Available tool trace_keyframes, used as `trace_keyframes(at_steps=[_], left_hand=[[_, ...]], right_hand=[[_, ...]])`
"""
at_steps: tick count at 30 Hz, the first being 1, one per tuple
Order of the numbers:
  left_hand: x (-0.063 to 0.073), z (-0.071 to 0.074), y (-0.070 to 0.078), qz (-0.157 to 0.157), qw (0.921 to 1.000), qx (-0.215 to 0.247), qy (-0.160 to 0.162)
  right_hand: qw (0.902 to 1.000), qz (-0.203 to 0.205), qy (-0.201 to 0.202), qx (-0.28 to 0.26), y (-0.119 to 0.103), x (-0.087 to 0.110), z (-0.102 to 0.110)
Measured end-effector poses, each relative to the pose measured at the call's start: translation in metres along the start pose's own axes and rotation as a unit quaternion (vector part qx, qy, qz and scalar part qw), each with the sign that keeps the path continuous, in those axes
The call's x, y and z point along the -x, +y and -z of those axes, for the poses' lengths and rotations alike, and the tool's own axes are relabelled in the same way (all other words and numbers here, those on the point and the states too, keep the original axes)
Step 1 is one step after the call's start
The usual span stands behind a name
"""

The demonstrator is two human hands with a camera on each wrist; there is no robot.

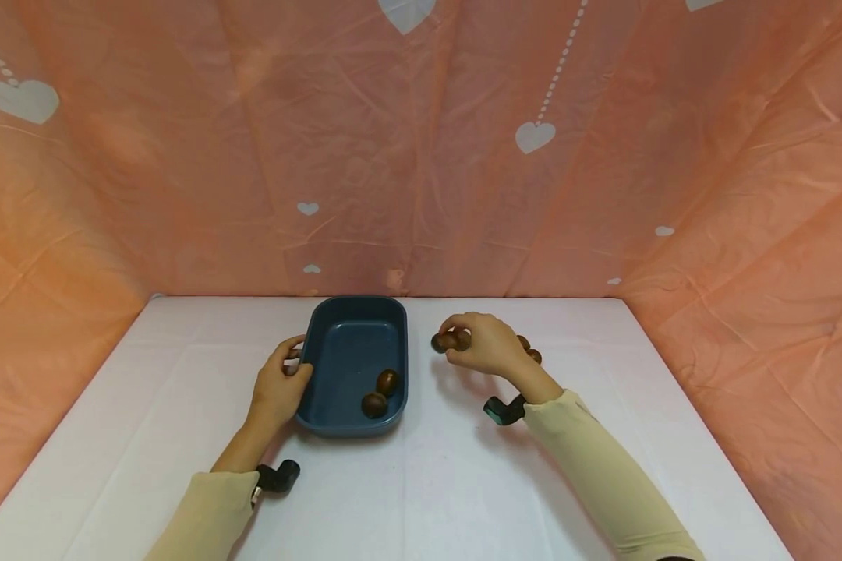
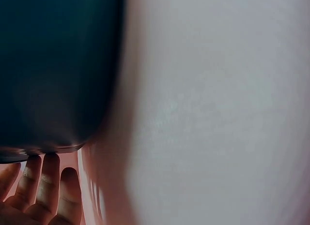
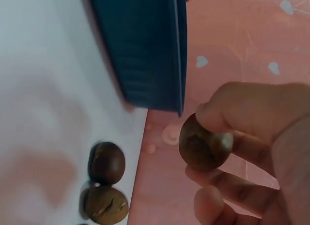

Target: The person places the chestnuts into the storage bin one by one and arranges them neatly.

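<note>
White tabletop point(image 1: 456, 491) bears glossy, rounded brown chestnuts point(image 3: 109, 163) near a dark-blue tray point(image 1: 340, 354).

Passage from right grip point(image 1: 487, 343) into tray point(image 1: 344, 351) over rim point(image 1: 406, 351) — wall point(image 3: 140, 55) bars low path.

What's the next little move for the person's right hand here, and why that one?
Probably to carry the nut over to the tray and let it go inside: the right hand pinches it just outside, two others lie in there, and the left hand holds the tray's side.
</note>
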State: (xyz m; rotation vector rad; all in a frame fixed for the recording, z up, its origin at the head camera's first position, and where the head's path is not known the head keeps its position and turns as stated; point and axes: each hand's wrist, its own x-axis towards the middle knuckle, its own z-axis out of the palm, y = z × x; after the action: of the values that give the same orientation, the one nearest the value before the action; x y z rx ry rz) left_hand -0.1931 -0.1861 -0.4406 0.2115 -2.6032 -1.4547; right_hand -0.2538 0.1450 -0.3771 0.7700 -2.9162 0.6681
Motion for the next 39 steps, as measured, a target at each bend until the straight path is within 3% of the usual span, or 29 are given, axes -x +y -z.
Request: trace_keyframes(at_steps=[16, 28, 39], left_hand=[[-0.001, 0.000, -0.001, -0.005, 1.0000, 0.007, 0.001], [-0.001, -0.001, -0.002, -0.002, 1.0000, 0.004, -0.004], [-0.001, 0.000, -0.002, 0.005, 0.9999, 0.010, -0.002]], right_hand=[[0.9972, 0.063, -0.008, -0.039, -0.033, -0.024, -0.008], [0.9932, 0.077, -0.066, -0.057, -0.050, -0.040, -0.026], [0.9899, 0.078, -0.115, -0.027, -0.050, -0.057, -0.046]])
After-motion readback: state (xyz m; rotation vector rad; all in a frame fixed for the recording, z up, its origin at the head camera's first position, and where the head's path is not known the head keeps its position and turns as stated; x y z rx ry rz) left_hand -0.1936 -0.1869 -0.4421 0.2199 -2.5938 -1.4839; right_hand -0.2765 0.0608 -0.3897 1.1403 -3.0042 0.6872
